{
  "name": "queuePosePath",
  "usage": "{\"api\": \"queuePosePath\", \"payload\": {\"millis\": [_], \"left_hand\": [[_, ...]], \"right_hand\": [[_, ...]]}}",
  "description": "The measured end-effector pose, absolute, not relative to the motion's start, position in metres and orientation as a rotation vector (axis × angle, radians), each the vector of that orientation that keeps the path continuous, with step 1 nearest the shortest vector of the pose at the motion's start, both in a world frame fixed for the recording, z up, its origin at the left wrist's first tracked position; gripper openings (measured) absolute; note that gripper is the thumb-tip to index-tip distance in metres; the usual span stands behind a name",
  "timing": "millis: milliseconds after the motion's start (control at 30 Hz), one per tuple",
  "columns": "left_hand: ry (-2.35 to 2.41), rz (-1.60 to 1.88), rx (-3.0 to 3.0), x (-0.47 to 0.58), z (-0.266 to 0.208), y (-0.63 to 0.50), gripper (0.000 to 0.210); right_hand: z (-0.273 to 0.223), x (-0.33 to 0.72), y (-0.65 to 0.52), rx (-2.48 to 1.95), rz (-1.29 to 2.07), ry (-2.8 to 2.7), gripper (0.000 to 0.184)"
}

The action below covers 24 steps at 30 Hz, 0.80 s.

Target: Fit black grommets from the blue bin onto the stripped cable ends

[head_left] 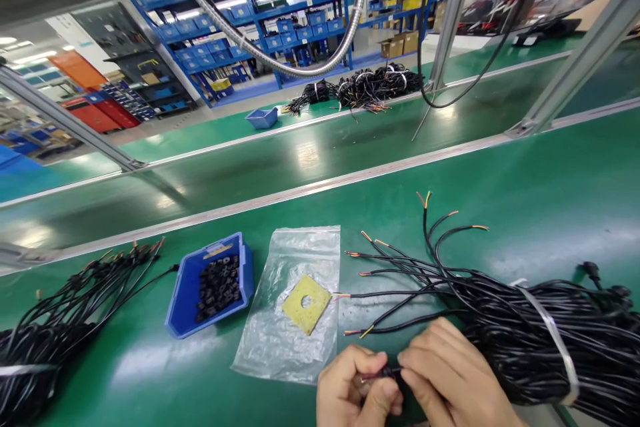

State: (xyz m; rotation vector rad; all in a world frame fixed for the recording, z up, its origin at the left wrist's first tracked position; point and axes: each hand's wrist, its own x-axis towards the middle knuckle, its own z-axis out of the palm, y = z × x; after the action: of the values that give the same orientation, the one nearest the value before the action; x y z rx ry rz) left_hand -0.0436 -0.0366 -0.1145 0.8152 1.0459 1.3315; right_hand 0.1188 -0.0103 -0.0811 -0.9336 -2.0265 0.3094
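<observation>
At the lower right edge of the bench, my left hand (353, 390) pinches a small black part (387, 371) between thumb and forefinger, with a short reddish wire end sticking out of it. Close beside it my right hand (450, 377) is closed on a black cable (396, 371) that runs into that part. My fingers hide most of the joint. Behind and right of my right hand lies a bundle of black cables (530, 327) bound with a white tie, its stripped red and yellow ends fanning out leftward.
A clear plastic bag (270, 320) lies under a yellow square pad (295, 310) with a round hole. Left of it stands a blue bin (175, 317) of small black parts (219, 285). Another cable bundle (45, 333) lies far left. A metal hose (300, 71) hangs overhead.
</observation>
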Motion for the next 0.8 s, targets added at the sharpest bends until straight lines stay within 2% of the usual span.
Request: {"api": "queuePosePath", "payload": {"millis": [167, 533, 800], "left_hand": [[1.093, 1.36, 1.056, -0.044, -0.116, -0.037, 0.02], [1.127, 1.412, 1.47, -0.043, -0.124, -0.035, 0.022], [1.104, 1.247, 0.982, -0.044, -0.107, -0.036, 0.024]], "right_hand": [[-0.073, 0.12, -0.007, -0.909, 0.398, -2.062, 0.024], [-0.081, 0.121, -0.011, -0.912, 0.448, -2.101, 0.023], [-0.084, 0.12, -0.011, -0.959, 0.289, -2.131, 0.018]]}}
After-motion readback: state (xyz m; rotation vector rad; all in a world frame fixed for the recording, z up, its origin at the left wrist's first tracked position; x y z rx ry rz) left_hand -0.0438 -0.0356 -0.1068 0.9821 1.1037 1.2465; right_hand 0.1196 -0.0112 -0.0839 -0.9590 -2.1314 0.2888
